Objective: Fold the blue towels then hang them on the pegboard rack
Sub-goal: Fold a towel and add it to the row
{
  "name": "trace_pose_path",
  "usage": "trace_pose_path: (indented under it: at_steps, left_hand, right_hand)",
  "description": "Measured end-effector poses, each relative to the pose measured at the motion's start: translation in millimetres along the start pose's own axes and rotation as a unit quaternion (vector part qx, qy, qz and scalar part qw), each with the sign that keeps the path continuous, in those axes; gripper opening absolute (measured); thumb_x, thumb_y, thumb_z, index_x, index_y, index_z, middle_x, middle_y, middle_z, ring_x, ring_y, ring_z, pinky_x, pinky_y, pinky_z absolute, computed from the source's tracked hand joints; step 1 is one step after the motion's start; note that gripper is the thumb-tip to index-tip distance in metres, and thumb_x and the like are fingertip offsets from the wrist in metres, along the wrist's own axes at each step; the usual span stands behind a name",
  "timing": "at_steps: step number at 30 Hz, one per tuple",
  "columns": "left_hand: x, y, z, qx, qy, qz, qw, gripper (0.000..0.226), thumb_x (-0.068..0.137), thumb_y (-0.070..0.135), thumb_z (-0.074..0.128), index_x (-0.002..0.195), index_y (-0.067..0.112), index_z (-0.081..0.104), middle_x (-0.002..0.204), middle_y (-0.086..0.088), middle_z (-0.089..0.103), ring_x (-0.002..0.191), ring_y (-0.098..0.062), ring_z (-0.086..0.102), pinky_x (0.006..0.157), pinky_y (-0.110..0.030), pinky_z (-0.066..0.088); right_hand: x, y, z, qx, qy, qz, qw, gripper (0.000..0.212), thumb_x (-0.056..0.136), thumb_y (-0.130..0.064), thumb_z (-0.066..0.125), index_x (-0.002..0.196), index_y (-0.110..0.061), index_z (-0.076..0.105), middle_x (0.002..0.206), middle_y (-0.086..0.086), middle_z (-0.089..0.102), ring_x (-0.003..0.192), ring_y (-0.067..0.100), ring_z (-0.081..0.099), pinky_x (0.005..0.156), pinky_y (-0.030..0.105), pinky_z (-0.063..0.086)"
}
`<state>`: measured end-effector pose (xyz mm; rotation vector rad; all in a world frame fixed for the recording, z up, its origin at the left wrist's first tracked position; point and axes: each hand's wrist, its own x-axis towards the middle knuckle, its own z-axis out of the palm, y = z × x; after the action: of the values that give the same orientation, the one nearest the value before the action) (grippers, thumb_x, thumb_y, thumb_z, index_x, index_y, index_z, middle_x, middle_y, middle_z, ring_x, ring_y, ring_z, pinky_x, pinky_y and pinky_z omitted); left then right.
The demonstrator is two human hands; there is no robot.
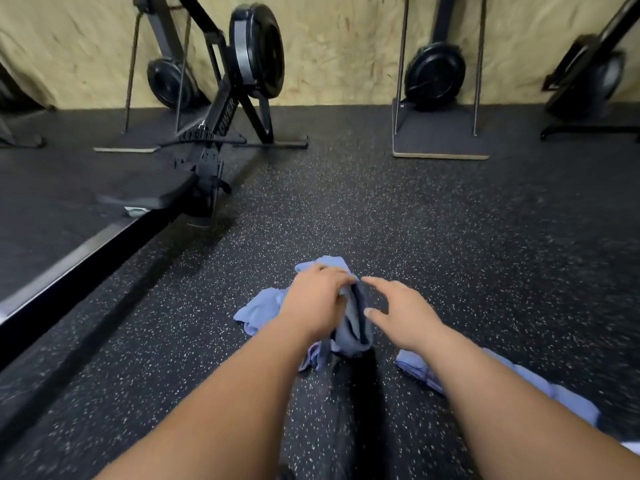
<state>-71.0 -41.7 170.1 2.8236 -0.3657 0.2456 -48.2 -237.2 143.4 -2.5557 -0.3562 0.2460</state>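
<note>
So, from your head camera, you look to be at the very start of the job. Your left hand (317,299) has its fingers curled round a bunch of the crumpled light-blue cloth towel (259,310), which lies in a heap on the black speckled rubber floor (450,220) straight ahead of you. Your right hand (398,315) is just beside that bunch, fingers spread and relaxed, holding nothing; I cannot tell whether its fingertips touch the cloth. A second light-blue cloth towel (561,400) lies loose on the floor under your right forearm, and it is also unfolded. Neither towel shows a neat fold, so I judge the folding barely begun. No pegboard rack is in view, only black rowing machines (225,116) against a plywood wall (346,46), so all the hanging is left to do.
</note>
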Motion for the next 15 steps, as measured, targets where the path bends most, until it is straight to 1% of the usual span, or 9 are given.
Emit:
trace_pose_path:
  at_steps: [2,4,6,8,10,11,12,13,15]
  left_hand:
    - [-4.2,17.0,-30.7,-0.044,0.034,0.0,0.998,0.025,0.093,0.022,0.063,0.111,0.034,0.075,0.11,0.009,0.074,0.107,-0.025,0.062,0.092,-0.043,0.053]
    - [-13.1,33.2,-55.2,-0.092,0.074,0.003,0.993,0.024,0.091,0.022,0.068,0.11,0.034,0.076,0.107,0.012,0.075,0.104,-0.02,0.067,0.093,-0.041,0.054]
    - [-27.8,51.3,-73.6,-0.151,0.102,-0.007,0.983,0.024,0.092,0.018,0.07,0.11,0.032,0.078,0.106,0.013,0.077,0.101,-0.013,0.07,0.094,-0.036,0.055]
    - [-46.0,69.6,-85.4,-0.199,0.113,-0.018,0.973,0.024,0.095,0.013,0.069,0.106,0.031,0.08,0.103,0.014,0.078,0.095,-0.007,0.07,0.093,-0.031,0.054]
    - [-63.1,87.1,-93.0,-0.223,0.109,-0.014,0.969,0.027,0.094,0.007,0.066,0.102,0.028,0.08,0.098,0.013,0.079,0.088,-0.003,0.068,0.091,-0.03,0.054]
    - [-71.0,95.3,-96.5,-0.235,0.102,-0.006,0.967,0.03,0.093,0.003,0.065,0.102,0.027,0.08,0.097,0.012,0.079,0.086,-0.002,0.067,0.09,-0.03,0.054]
    - [-78.2,102.8,-100.1,-0.247,0.095,0.001,0.964,0.035,0.091,-0.001,0.063,0.103,0.027,0.079,0.097,0.012,0.079,0.087,-0.002,0.068,0.09,-0.028,0.054]
    - [-85.3,110.1,-104.2,-0.258,0.086,0.007,0.962,0.04,0.09,-0.004,0.061,0.106,0.028,0.078,0.097,0.012,0.078,0.088,-0.002,0.068,0.089,-0.025,0.054]
    - [-98.0,121.9,-111.9,-0.261,0.069,0.012,0.963,0.047,0.09,-0.004,0.06,0.117,0.032,0.073,0.097,0.012,0.075,0.088,-0.003,0.066,0.084,-0.011,0.048]
  right_hand:
    - [-20.3,-18.4,-19.6,0.054,0.039,-0.006,0.998,0.056,0.097,-0.036,0.071,0.149,-0.046,0.051,0.119,-0.012,0.067,0.109,0.019,0.066,0.102,0.04,0.052]
    - [-43.4,-35.1,-35.3,0.107,0.073,-0.002,0.992,0.049,0.098,-0.034,0.07,0.144,-0.043,0.057,0.103,-0.016,0.068,0.097,0.015,0.067,0.098,0.037,0.053]
    - [-70.0,-45.4,-47.3,0.137,0.104,0.004,0.985,0.044,0.098,-0.035,0.069,0.141,-0.042,0.06,0.097,-0.016,0.07,0.093,0.011,0.067,0.093,0.035,0.054]
    - [-97.6,-50.4,-56.7,0.154,0.118,0.004,0.981,0.038,0.098,-0.036,0.066,0.135,-0.046,0.063,0.09,-0.015,0.072,0.087,0.008,0.07,0.086,0.035,0.057]
    - [-120.5,-51.3,-65.1,0.181,0.118,-0.006,0.976,0.03,0.098,-0.033,0.066,0.119,-0.054,0.065,0.084,-0.012,0.075,0.078,0.009,0.074,0.081,0.038,0.06]
    - [-131.1,-51.6,-69.7,0.188,0.119,-0.011,0.975,0.029,0.097,-0.031,0.066,0.114,-0.055,0.066,0.082,-0.011,0.076,0.075,0.01,0.074,0.081,0.039,0.061]
    - [-140.9,-51.3,-73.8,0.187,0.118,-0.018,0.975,0.029,0.096,-0.031,0.068,0.115,-0.053,0.067,0.081,-0.009,0.076,0.074,0.011,0.074,0.08,0.04,0.061]
    - [-151.3,-51.6,-77.5,0.181,0.115,-0.024,0.976,0.031,0.095,-0.033,0.071,0.122,-0.048,0.068,0.079,-0.008,0.076,0.074,0.012,0.073,0.081,0.041,0.06]
    - [-172.2,-51.3,-84.6,0.168,0.1,-0.032,0.98,0.04,0.094,-0.032,0.076,0.132,-0.038,0.067,0.076,-0.004,0.075,0.072,0.013,0.07,0.082,0.039,0.06]
